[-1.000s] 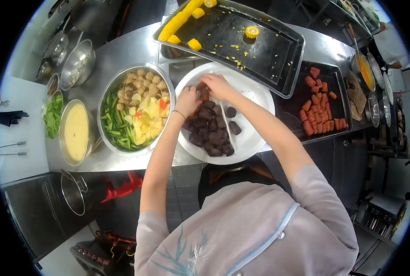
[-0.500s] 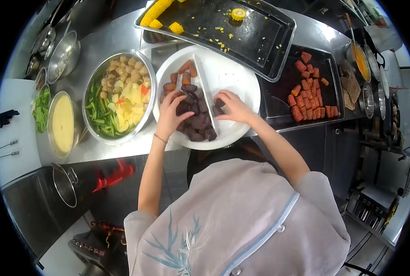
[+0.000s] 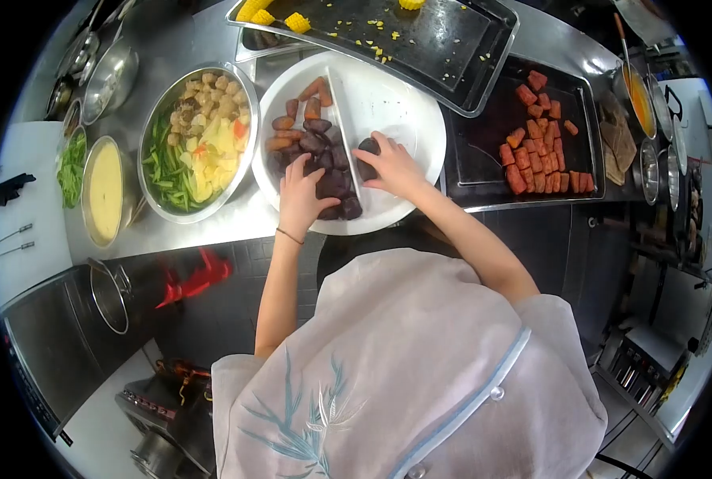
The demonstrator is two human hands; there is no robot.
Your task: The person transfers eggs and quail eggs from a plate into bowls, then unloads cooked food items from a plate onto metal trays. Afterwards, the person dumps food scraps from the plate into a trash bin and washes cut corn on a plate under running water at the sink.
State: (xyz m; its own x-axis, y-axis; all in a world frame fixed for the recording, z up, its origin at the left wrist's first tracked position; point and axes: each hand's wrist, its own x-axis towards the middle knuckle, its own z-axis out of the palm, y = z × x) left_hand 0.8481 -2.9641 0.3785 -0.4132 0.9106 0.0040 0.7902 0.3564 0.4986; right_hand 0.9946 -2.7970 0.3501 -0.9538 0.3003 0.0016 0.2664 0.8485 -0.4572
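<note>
My hands worked over a smooth, glossy white plate [image 3: 408, 120]; the counter [image 3: 212, 227] and mixing bowl [image 3: 152, 120] were brushed, shiny metal.

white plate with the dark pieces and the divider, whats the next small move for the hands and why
Probably slide the dark piece under the right hand across to the pile left of the divider. The left hand rests on that pile of dark pieces, and the right part of the white plate is otherwise bare, so this looks like the last stray.
</note>
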